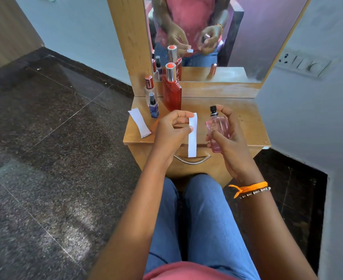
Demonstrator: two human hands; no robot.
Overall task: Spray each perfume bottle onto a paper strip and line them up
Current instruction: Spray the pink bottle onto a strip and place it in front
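My left hand [171, 129] pinches the top of a white paper strip [192, 138], which hangs down in front of the drawer. My right hand [228, 136] grips a pink glass perfume bottle [217, 128] with a black spray nozzle, uncapped, just right of the strip; a finger rests near the nozzle. More white paper strips [139, 123] lie on the left of the wooden dresser top [243, 118]. A tall red bottle [171, 91], a small blue bottle [154, 108] and a clear bottle with a rose cap [149, 87] stand at the back left.
A mirror [217, 37] backs the dresser and reflects my hands and the bottles. A rose-coloured cap shows only in the mirror, at the back right of the top. A drawer handle [192, 159] sits below the front edge. Dark stone floor lies to the left, a wall to the right.
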